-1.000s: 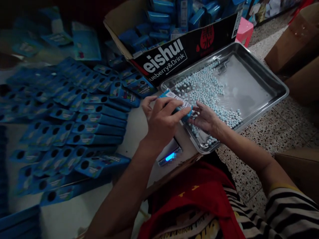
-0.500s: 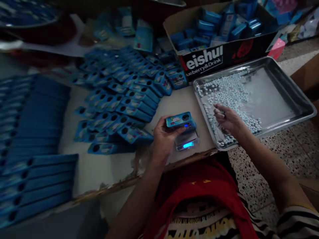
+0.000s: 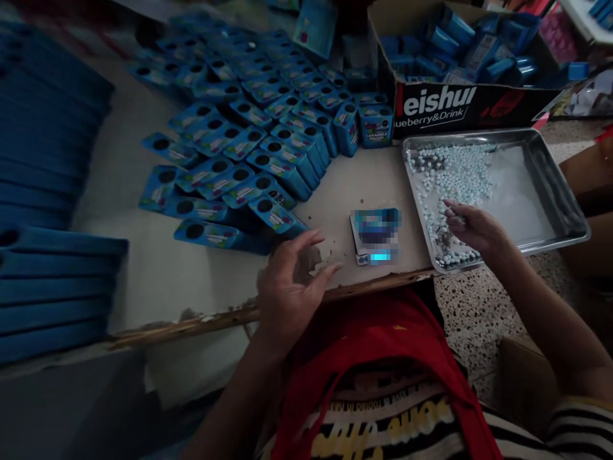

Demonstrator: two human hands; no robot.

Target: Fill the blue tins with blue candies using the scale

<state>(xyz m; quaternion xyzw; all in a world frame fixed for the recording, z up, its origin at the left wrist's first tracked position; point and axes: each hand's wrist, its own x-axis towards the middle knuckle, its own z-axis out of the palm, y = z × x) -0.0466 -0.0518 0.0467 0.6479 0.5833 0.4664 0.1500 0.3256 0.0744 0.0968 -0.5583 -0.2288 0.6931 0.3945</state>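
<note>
Blue carton [image 3: 376,225] on the lit scale [image 3: 380,257], right of frame centre: looks light, stiff, dentable; grip by sides. From here, left hand [image 3: 292,287] empty, fingers wide apart; right hand [image 3: 479,230] curled over pale pellets [image 3: 462,171] in tray [image 3: 522,185], can't tell if holding any.

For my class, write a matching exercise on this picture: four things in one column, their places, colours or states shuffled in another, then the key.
1. Left hand
2. Right hand
3. Apron
4. Printed carton

A. Red
B. Beyond the metal tray, holding blue boxes
C. Thumb and fingers spread apart
D. At the pale pellets

Pairs: 1-C, 2-D, 3-A, 4-B
</note>
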